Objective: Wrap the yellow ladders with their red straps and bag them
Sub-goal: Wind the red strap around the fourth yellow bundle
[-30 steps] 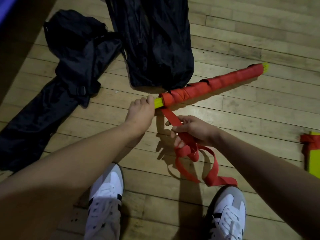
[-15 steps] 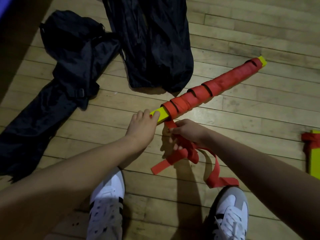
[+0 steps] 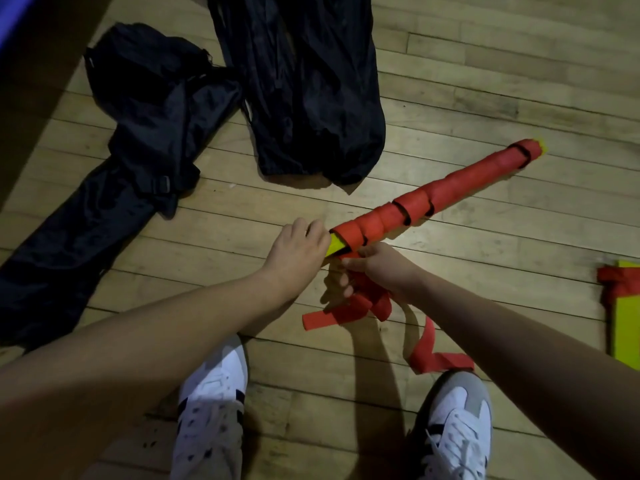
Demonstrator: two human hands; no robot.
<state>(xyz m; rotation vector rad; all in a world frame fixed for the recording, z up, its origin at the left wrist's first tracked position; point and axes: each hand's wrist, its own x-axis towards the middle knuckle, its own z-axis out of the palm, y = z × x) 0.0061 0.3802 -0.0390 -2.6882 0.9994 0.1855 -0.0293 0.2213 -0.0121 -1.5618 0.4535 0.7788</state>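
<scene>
Left hand [image 3: 298, 245] gripping yellow ladder [image 3: 333, 248] end, rolled since a second ago; right hand [image 3: 379, 268] alongside pinching red strap [image 3: 356, 303], winding nearly finished.

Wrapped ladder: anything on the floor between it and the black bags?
Nothing visible. The wrapped ladder lies just right of the nearer black bag, with only bare wood floor between. Both hands hold its near end: left hand on the yellow tip, right hand gripping the loose red strap.
</scene>
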